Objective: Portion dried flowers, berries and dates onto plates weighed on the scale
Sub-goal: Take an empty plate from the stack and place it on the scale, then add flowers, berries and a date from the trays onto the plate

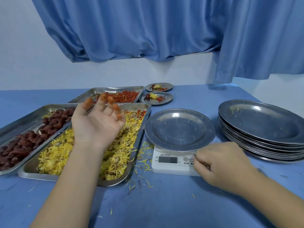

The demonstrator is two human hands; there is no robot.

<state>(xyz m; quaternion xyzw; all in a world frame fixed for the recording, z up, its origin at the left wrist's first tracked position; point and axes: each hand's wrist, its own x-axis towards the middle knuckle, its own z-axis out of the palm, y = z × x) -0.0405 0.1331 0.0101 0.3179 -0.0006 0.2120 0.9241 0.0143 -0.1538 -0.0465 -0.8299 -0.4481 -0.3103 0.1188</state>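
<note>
Right hand (220, 163) toward bench's near-right edge, fingers (199, 162) curled together against scale (169, 163) front-right, by buttons; nothing visibly held. Display reads 0.0, empty plate (179, 129) on top. Left hand (97, 125) raised palm-up over flowers (54, 155), left of scale; fingers (113, 102) apart, tips blurred, apparently empty. Next fill likely flowers: directly under left hand, plate to its right, so left hand nearer. Dates (24, 145) by left edge, berries (126, 96) toward far edge.
</note>
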